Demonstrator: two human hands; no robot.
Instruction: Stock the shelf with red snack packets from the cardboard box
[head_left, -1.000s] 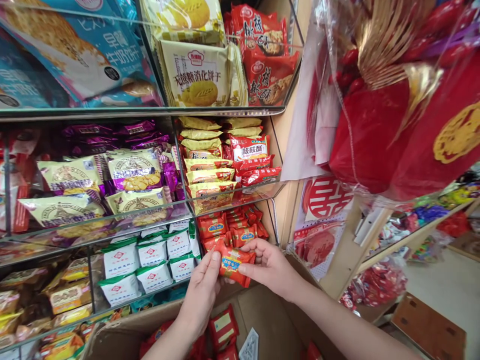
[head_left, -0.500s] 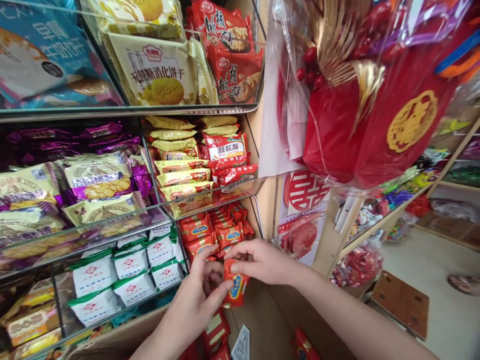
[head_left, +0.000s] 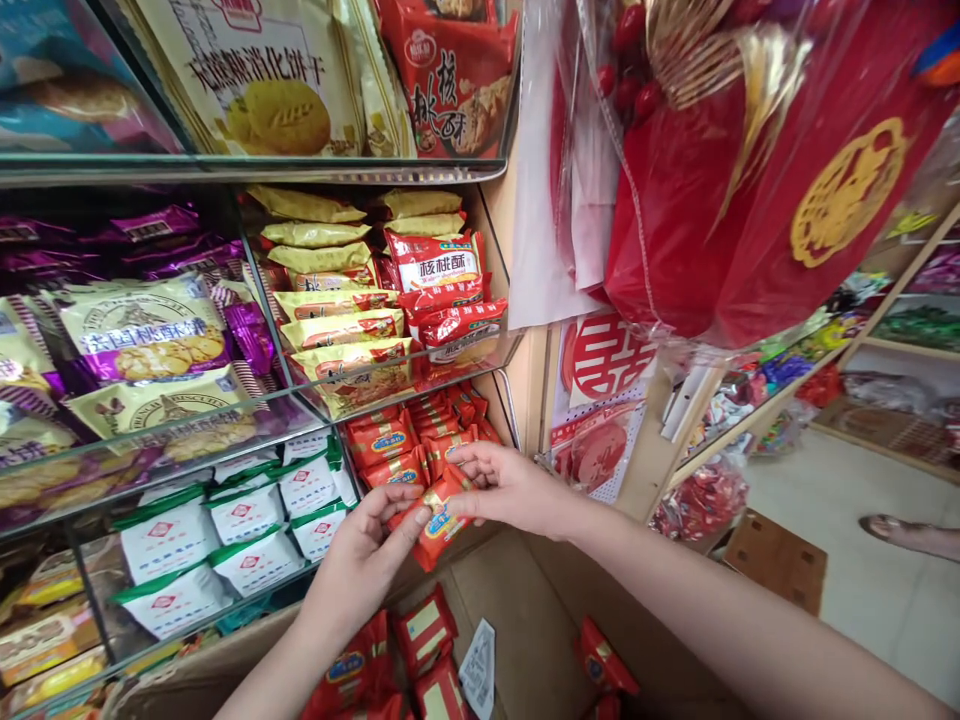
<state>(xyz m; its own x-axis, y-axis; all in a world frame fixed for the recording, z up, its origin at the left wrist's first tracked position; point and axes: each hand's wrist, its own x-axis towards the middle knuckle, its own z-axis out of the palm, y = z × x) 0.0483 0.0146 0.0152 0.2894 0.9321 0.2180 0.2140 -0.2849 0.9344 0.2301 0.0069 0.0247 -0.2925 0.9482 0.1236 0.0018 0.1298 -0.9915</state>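
Both hands hold one small red snack packet [head_left: 437,525] with a blue and yellow label, just in front of the lower shelf. My left hand [head_left: 375,545] pinches its left side between thumb and fingers. My right hand [head_left: 510,487] grips its upper right side. Behind the hands, similar red packets [head_left: 386,436] stand in rows in a shelf compartment, partly hidden by my fingers. Below is an open cardboard box [head_left: 525,610] with more red packets [head_left: 424,630] lying loose in it, beside a white printed slip [head_left: 478,668].
White packets with green edges [head_left: 169,530] fill the compartment to the left. A clear shelf front [head_left: 315,405] runs above it. Red decorations in plastic [head_left: 675,220] hang at the upper right. A brown wooden stool [head_left: 780,560] and another person's foot [head_left: 892,527] are on the floor at right.
My hands and the held packet have moved slightly left and up, and the packet is now tilted. The view has shifted down, showing more of the box and its loose packets.
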